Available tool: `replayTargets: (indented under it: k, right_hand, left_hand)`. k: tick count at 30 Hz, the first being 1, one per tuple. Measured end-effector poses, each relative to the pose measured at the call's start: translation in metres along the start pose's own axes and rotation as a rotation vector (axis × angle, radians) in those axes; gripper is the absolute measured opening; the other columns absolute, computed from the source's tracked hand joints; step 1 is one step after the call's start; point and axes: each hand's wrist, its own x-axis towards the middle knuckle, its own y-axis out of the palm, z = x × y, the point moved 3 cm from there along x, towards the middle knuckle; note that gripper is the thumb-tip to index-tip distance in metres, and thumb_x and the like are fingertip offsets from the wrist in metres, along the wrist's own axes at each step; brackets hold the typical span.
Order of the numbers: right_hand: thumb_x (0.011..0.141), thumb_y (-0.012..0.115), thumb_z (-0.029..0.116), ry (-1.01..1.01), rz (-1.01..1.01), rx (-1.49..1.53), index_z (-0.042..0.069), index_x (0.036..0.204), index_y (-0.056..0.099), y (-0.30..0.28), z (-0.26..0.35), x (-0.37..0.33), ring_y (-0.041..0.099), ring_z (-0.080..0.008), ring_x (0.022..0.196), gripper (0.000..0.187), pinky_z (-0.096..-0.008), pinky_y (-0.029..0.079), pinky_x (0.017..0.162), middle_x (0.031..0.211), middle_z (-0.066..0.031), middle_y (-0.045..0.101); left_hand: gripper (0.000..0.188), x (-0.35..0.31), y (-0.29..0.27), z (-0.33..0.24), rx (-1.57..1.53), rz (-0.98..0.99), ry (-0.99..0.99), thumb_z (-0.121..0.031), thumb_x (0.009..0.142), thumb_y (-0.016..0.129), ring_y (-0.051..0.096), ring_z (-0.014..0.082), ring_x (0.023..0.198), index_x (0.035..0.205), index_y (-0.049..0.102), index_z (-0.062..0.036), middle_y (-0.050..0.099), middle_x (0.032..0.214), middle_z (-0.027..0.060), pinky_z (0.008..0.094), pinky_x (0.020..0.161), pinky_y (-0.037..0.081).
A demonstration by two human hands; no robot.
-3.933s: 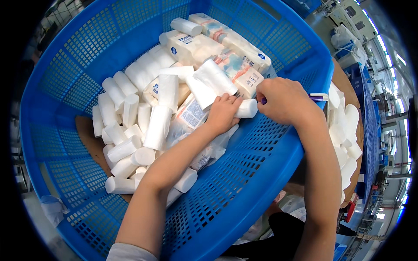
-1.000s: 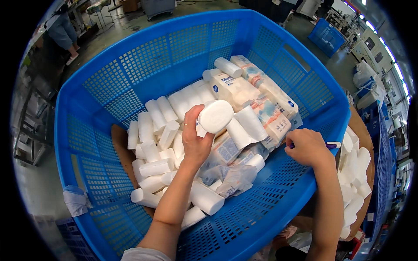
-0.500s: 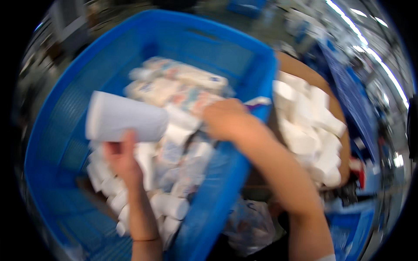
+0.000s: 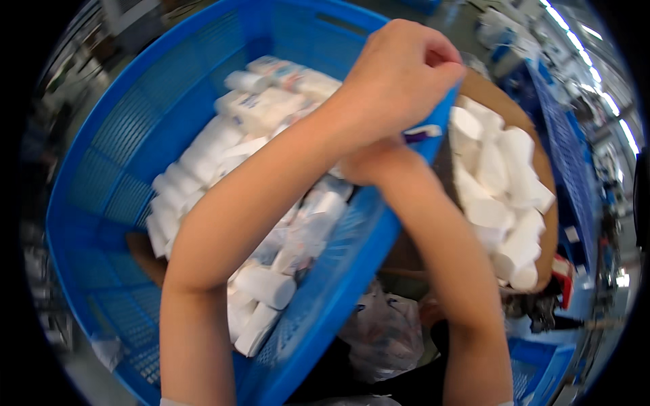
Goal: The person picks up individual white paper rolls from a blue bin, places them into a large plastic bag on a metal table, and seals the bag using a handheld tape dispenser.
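Note:
My left hand (image 4: 406,74) reaches across over the right wrist to the far right rim of a blue plastic crate (image 4: 95,176). Its fingers are curled into a pinch; what they hold, if anything, is hidden. Beneath it my right hand (image 4: 369,162) is mostly covered by the left wrist, so its fingers do not show. White paper rolls (image 4: 267,285) fill the crate's middle, some loose, others lined up in a row. Beyond them lie several plastic-wrapped packs (image 4: 261,108) with printed film. A small purple-and-white object (image 4: 423,133) sits at the crate rim beside my hands.
Right of the crate, a round brown container (image 4: 547,233) holds a heap of white rolls (image 4: 497,162). A clear plastic bag (image 4: 389,335) hangs below, near my body. Another blue crate (image 4: 542,362) stands at lower right, and a blue mesh panel (image 4: 558,149) rises farther right.
My left hand has let go of a large white roll and swung up and right, across my right arm. My right hand stays near the crate's right side.

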Motion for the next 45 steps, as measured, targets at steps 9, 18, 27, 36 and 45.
replayTargets:
  k: [9, 18, 27, 36, 45]
  right_hand:
    - [0.072, 0.061, 0.015, 0.111, 0.507, 0.077, 0.005, 0.076, 0.062, -0.023, 0.013, 0.013, 0.061, -0.0311, 0.079, 0.011, -0.0393, 0.048, 0.071, 0.080, -0.0152, 0.063]
    - [0.071, 0.059, 0.011, 0.067, 0.517, 0.055, 0.003, 0.072, 0.062, -0.023, 0.013, 0.014, 0.060, -0.0303, 0.077, 0.009, -0.0380, 0.048, 0.071, 0.079, -0.0146, 0.063]
    - [0.071, 0.059, 0.012, 0.061, 0.487, 0.052, 0.004, 0.072, 0.063, -0.019, 0.012, 0.012, 0.060, -0.0296, 0.077, 0.009, -0.0375, 0.048, 0.071, 0.078, -0.0135, 0.063]
    - [0.070, 0.059, 0.013, 0.046, 0.518, 0.046, 0.004, 0.073, 0.063, -0.019, 0.013, 0.014, 0.060, -0.0310, 0.075, 0.011, -0.0385, 0.048, 0.068, 0.077, -0.0143, 0.063]
    - [0.070, 0.058, 0.013, 0.058, 0.511, 0.046, 0.005, 0.072, 0.062, -0.021, 0.011, 0.013, 0.061, -0.0312, 0.073, 0.010, -0.0394, 0.048, 0.067, 0.075, -0.0149, 0.063]
  left_hand:
    - [0.031, -0.182, -0.094, 0.152, 1.040, 0.259, -0.532, -0.017, 0.075, 0.065, 0.060, 0.0322, 0.085, 0.100, 0.060, 0.0006, 0.062, 0.090, 0.0177, 0.0368, 0.073, 0.047]
    - [0.085, -0.233, -0.101, 0.218, 0.649, -0.526, -1.033, -0.023, 0.064, 0.073, 0.046, 0.0385, 0.107, 0.128, 0.026, 0.0083, 0.044, 0.120, 0.0284, 0.0414, 0.092, 0.039]
    - [0.053, -0.210, -0.070, 0.151, 0.946, -0.280, -0.278, -0.010, 0.071, 0.065, 0.054, 0.0379, 0.093, 0.117, 0.042, 0.0036, 0.053, 0.101, 0.0241, 0.0429, 0.080, 0.044]
    - [0.048, -0.236, -0.024, 0.191, 0.272, 0.528, -0.944, -0.027, 0.066, 0.071, 0.059, 0.0280, 0.091, 0.104, 0.057, 0.0005, 0.060, 0.100, 0.0150, 0.0347, 0.082, 0.046]
    - [0.053, -0.220, -0.087, 0.089, 0.054, -0.052, -0.556, 0.002, 0.060, 0.071, 0.047, 0.0223, 0.103, 0.110, 0.056, -0.0083, 0.043, 0.104, 0.0070, 0.0300, 0.093, 0.036]
